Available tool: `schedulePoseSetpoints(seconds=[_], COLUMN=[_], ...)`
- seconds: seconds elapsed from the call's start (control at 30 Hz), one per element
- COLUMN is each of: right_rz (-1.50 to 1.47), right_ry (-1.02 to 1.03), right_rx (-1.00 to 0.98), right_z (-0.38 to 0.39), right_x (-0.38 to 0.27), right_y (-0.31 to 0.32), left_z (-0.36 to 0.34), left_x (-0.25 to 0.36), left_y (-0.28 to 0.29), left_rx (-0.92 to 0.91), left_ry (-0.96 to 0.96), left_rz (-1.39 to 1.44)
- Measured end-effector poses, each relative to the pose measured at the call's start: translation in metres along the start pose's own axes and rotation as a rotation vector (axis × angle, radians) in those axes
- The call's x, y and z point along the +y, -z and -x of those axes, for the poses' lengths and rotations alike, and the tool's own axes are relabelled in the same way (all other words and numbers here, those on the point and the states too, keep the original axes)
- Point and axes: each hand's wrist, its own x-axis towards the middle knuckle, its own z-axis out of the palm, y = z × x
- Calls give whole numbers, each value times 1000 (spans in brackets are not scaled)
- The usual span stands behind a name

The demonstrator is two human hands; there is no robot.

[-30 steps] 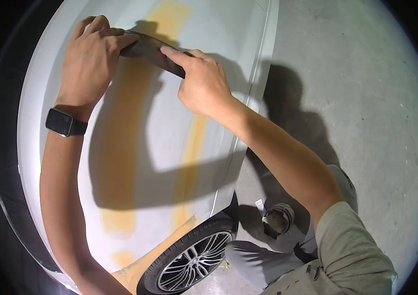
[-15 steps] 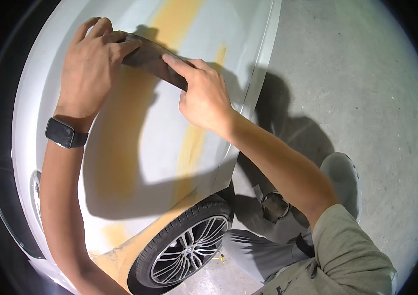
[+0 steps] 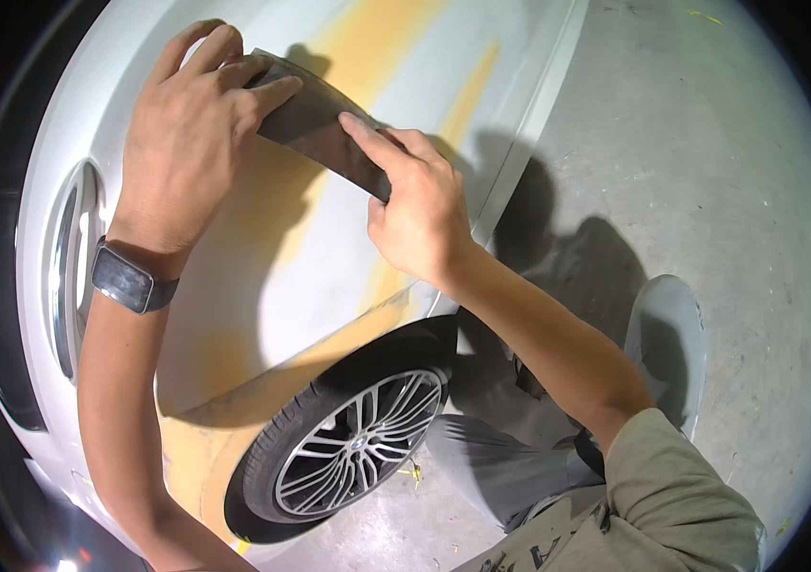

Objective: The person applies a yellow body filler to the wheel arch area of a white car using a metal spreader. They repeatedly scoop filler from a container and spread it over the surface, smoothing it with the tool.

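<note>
My left hand (image 3: 186,143) lies flat, fingers together, on the upper-left end of the dark sanding sheet (image 3: 324,129) against the white fender (image 3: 329,276). The sheet's long axis slants down-right, where my right hand (image 3: 415,205) pinches its lower end.

Two hands: the left hand (image 3: 186,143) at eleven o'clock and the right hand (image 3: 420,205) near the centre. One dark sheet (image 3: 324,129) lies under both. One watch (image 3: 129,278) at nine o'clock. One car (image 3: 329,276), showing one wheel (image 3: 353,443) at six o'clock and one side vent (image 3: 70,267) at nine. One shoe (image 3: 668,334) at four o'clock. Yellow patches (image 3: 377,48) on the panel number perhaps three; their edges blur together.
</note>
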Motion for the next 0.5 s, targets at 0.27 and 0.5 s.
schedulePoseSetpoints(seconds=[0.27,0.5], right_rz=[-14,21], right_ry=[92,130], right_rx=[33,14], right_z=[62,101], right_x=[-39,-62], right_y=[-30,-52], left_z=[73,131], left_x=[15,23], left_y=[38,64], left_rx=[-98,-204], left_ry=[42,64], left_rz=[-60,-78])
